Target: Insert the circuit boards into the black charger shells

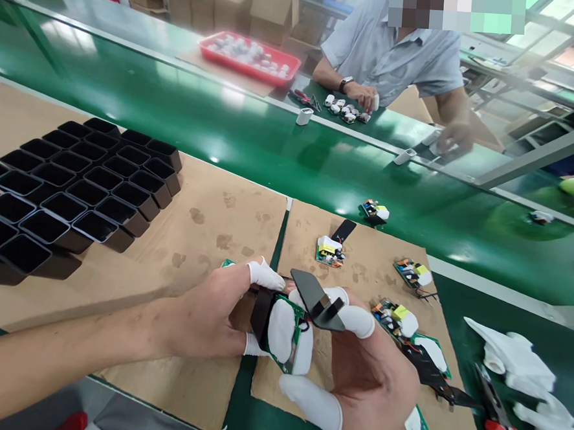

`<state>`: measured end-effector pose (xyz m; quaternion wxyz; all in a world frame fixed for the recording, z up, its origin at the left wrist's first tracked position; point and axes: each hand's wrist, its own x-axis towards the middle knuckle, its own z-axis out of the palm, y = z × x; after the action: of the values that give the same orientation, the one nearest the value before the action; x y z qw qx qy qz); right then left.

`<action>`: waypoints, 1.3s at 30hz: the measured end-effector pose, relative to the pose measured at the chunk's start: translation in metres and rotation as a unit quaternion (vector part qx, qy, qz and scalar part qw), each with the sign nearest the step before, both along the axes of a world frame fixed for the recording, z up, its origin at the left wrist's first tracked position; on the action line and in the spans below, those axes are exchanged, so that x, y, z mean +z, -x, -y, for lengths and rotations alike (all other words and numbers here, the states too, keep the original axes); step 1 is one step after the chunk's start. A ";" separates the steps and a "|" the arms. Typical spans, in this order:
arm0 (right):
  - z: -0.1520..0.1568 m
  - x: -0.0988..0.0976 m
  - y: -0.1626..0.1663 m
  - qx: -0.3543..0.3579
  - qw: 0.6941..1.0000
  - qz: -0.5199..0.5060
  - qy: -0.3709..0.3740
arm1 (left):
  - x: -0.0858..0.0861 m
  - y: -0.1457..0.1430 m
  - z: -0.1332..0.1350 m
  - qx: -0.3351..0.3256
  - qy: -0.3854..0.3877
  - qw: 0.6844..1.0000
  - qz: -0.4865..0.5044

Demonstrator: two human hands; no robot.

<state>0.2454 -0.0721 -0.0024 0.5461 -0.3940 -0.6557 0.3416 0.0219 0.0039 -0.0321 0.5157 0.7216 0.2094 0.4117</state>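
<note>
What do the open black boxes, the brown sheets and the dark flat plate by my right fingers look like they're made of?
Dark flat plate: probably plastic, smooth and fairly matte, with clean rounded corners. Black boxes: probably moulded plastic too; their thin, smooth rims catch the light. Brown sheets: likely cardboard, matte, plain brown with darker blotches.

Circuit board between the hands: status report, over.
Left hand gripping black case. Right hand at black plate, grip unclear. Circuit board beside case, white patches showing. Other boards on cardboard nearby.
</note>
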 end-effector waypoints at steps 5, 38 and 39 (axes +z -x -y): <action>-0.002 0.002 0.001 -0.006 1.000 0.016 0.015 | 0.000 0.000 0.000 -0.003 0.002 1.000 0.009; -0.004 0.004 0.003 -0.022 0.997 0.078 -0.012 | 0.000 0.002 0.000 0.003 -0.004 1.000 -0.009; -0.003 0.003 0.002 -0.025 0.996 0.081 -0.011 | 0.000 0.002 0.000 0.002 -0.008 1.000 -0.004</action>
<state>0.2430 -0.0688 0.0002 0.5041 -0.4306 -0.6912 0.2876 0.0201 0.0037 -0.0318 0.5082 0.7270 0.2094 0.4114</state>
